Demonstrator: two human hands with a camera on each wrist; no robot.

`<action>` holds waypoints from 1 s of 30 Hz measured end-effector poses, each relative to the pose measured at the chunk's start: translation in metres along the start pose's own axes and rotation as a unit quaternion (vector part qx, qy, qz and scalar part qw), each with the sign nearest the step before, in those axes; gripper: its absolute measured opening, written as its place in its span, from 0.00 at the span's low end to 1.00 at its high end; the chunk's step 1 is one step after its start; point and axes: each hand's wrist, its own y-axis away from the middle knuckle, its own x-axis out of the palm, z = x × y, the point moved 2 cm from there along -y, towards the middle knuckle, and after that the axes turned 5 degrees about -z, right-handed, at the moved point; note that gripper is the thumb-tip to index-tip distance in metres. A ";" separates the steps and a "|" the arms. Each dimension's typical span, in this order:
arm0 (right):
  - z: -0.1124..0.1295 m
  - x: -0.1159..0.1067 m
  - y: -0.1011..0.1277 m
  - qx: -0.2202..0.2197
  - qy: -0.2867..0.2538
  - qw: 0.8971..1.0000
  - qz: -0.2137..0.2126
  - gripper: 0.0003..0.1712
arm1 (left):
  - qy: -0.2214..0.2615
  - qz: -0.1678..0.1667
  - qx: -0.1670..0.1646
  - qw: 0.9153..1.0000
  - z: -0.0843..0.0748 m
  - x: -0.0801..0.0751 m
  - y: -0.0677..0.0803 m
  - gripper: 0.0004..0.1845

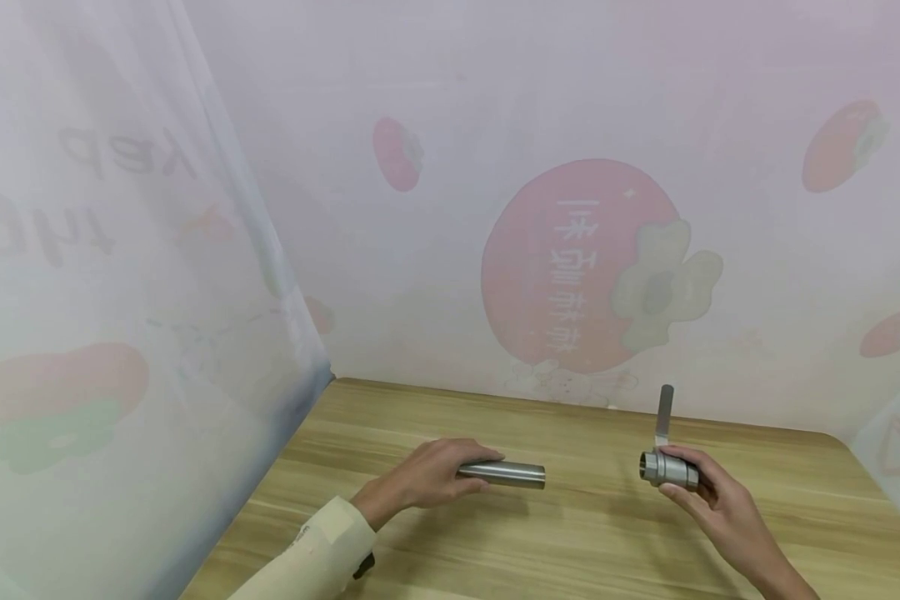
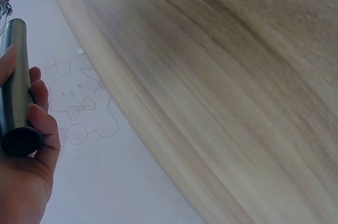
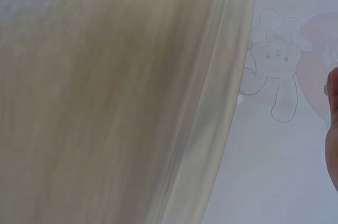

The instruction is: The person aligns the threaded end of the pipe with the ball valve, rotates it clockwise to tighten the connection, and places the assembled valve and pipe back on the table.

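My left hand (image 1: 437, 473) grips a short, shiny metal pipe (image 1: 517, 475), whose free end points right toward the other hand. In the left wrist view the fingers and thumb wrap round the pipe (image 2: 17, 84), and its dark near end faces the camera. On the right, my right hand (image 1: 723, 508) holds a metal ball valve (image 1: 667, 469) between thumb and fingers, its open threaded end facing left. The valve's flat lever handle (image 1: 665, 410) stands up. A gap separates pipe and valve. Only the edge of the right hand (image 3: 332, 123) shows in the right wrist view.
Both hands are above a wood-grain table (image 1: 570, 533) with a rounded far edge. Behind it hangs a pale curtain (image 1: 435, 275) printed with fruit, and another curtain (image 1: 120, 292) closes off the left side. A dark object (image 1: 363, 567) shows under the left sleeve.
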 end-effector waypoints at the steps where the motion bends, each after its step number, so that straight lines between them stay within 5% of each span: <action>1: 0.000 0.000 0.000 0.002 0.001 1.000 0.001 0.31 | 0.001 0.002 -0.001 1.000 0.000 0.000 0.000 0.26; 30: -0.001 0.005 0.001 0.011 0.001 1.000 0.006 0.31 | 0.048 -0.013 -0.008 0.999 -0.005 0.005 -0.002 0.24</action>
